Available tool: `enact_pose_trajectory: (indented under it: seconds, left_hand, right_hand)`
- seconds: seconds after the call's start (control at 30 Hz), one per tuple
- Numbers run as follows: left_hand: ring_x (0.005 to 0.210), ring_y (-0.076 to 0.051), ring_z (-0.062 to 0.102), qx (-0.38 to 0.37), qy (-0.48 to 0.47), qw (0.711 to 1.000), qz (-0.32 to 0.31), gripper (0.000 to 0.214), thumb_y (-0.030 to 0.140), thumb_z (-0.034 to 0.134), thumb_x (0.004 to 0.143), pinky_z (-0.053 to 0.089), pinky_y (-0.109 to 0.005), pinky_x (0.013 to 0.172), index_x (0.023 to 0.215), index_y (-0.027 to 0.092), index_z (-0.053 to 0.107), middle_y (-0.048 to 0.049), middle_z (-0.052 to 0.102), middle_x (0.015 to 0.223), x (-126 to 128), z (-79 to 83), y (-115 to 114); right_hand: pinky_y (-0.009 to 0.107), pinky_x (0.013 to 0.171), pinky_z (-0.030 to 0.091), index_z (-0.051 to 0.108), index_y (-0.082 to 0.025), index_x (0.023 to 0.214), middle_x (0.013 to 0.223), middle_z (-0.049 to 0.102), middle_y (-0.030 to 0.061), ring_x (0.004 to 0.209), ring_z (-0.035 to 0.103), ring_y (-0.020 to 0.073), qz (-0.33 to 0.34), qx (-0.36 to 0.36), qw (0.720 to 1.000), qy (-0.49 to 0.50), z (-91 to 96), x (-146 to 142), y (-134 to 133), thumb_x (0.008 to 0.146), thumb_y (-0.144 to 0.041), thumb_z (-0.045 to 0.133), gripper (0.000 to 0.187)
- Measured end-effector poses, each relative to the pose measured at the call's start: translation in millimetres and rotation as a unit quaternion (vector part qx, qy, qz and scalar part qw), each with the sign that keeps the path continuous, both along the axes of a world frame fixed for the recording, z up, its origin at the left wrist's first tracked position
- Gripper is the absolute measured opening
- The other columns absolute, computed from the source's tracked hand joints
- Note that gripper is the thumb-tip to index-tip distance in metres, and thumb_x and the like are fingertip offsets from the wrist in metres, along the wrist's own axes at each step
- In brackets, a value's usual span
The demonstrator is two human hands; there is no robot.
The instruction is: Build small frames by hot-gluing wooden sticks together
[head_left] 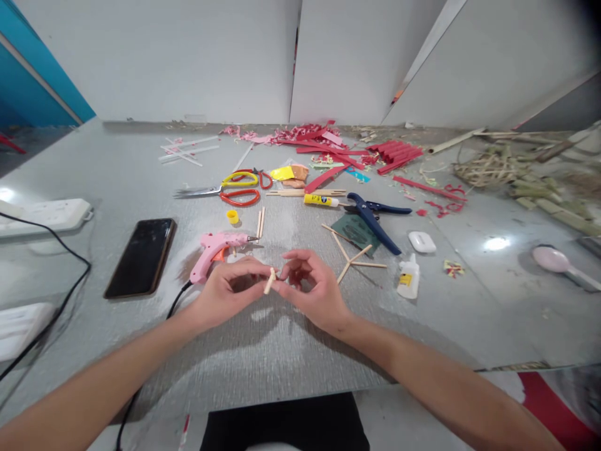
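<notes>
Pinching a short pale stick (269,283) between thumb and fingers of the left hand (235,286). Holding it above the worktop (220,366), inward from the middle of the front edge. Curling the fingers of the right hand (315,289) next to it, pointing the thumb at the stick, but leaving unclear whether touching or gripping. Having a pink glue gun (206,254) just past the left hand, with a dark phone (141,258) nearer the left edge. Having a star of sticks (349,261) just beyond the right hand, with a glue bottle (409,279) farther toward the right edge. Facing red paper strips (395,153) near the back edge.
</notes>
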State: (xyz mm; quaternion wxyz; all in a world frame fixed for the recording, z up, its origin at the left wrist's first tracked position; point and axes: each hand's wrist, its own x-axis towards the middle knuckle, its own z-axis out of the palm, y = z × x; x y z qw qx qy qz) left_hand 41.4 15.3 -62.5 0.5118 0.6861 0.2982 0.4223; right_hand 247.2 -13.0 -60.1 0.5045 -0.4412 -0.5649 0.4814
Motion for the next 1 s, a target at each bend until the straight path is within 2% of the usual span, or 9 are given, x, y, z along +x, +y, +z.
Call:
enact_pose_trajectory:
  seconds: [0.17, 0.33, 0.47, 0.57, 0.7, 0.83, 1.0]
  left_hand:
    - [0.082, -0.016, 0.073, -0.044, 0.008, 0.999, 0.031, 0.008, 0.022, 0.078, 0.092, 0.058, -0.026, 0.074, 0.099, 0.021, 0.082, -0.0053, 0.081, 0.093, 1.8, 0.8, -1.7]
    - [0.077, -0.015, 0.073, -0.052, -0.002, 0.996, 0.076, 0.007, 0.019, 0.079, 0.087, 0.059, -0.025, 0.071, 0.093, 0.021, 0.081, -0.0039, 0.082, 0.089, 6.3, 0.7, -2.5]
    - [0.072, -0.015, 0.072, -0.01, 0.014, 0.991, 0.132, 0.007, 0.017, 0.076, 0.085, 0.057, -0.026, 0.065, 0.09, 0.021, 0.079, -0.0019, 0.081, 0.083, 7.5, 3.1, -3.6]
    - [0.074, -0.016, 0.071, 0.059, 0.075, 0.982, 0.162, 0.008, 0.015, 0.075, 0.085, 0.055, -0.028, 0.067, 0.087, 0.022, 0.078, -0.0007, 0.079, 0.081, 6.4, 5.8, -5.8]
    - [0.076, -0.017, 0.071, 0.129, 0.128, 0.97, 0.163, 0.007, 0.015, 0.073, 0.087, 0.055, -0.032, 0.073, 0.088, 0.022, 0.075, -0.0005, 0.078, 0.082, 4.8, 6.4, -7.9]
    - [0.079, -0.019, 0.072, 0.148, 0.145, 0.966, 0.157, 0.008, 0.016, 0.072, 0.089, 0.055, -0.035, 0.075, 0.093, 0.022, 0.076, -0.0022, 0.08, 0.086, 5.1, 4.3, -7.3]
    - [0.078, -0.02, 0.072, 0.148, 0.119, 0.97, 0.151, 0.007, 0.023, 0.075, 0.091, 0.056, -0.035, 0.071, 0.095, 0.024, 0.08, -0.0034, 0.081, 0.085, 7.2, 4.0, -5.7]
  right_hand:
    - [0.029, 0.067, 0.052, 0.064, -0.027, 0.113, 0.089, 0.072, -0.0006, 0.076, 0.065, 0.0146, -0.007, -0.027, 1.0, -0.011, -0.9, 1.1, 1.0, 0.081, -0.036, 0.083, 0.038]
    - [0.029, 0.063, 0.051, 0.069, -0.025, 0.106, 0.094, 0.075, 0.0027, 0.074, 0.066, 0.0151, -0.018, -0.021, 0.998, -0.056, -2.7, 2.1, -0.2, 0.085, -0.039, 0.08, 0.027]
    - [0.028, 0.059, 0.049, 0.073, -0.024, 0.104, 0.088, 0.076, 0.0028, 0.067, 0.064, 0.0141, -0.023, -0.003, 0.996, -0.081, -2.3, 3.0, -1.1, 0.09, -0.038, 0.075, 0.02]
    - [0.027, 0.058, 0.049, 0.076, -0.023, 0.101, 0.088, 0.079, 0.0042, 0.066, 0.065, 0.0145, -0.03, -0.009, 0.995, -0.09, 0.0, 2.5, -1.0, 0.09, -0.039, 0.075, 0.019]
    - [0.027, 0.056, 0.049, 0.079, -0.022, 0.095, 0.085, 0.079, 0.0043, 0.063, 0.063, 0.0138, -0.039, -0.007, 0.994, -0.104, 3.1, 1.3, -0.8, 0.089, -0.04, 0.075, 0.018]
    - [0.026, 0.053, 0.046, 0.079, -0.022, 0.092, 0.079, 0.077, 0.0031, 0.059, 0.06, 0.0131, -0.044, -0.003, 0.993, -0.107, 3.1, 1.5, -0.8, 0.09, -0.041, 0.075, 0.02]
    - [0.027, 0.054, 0.047, 0.079, -0.023, 0.092, 0.079, 0.077, 0.003, 0.061, 0.063, 0.0146, -0.036, -0.002, 0.993, -0.111, 2.0, 2.0, -1.1, 0.091, -0.04, 0.074, 0.017]
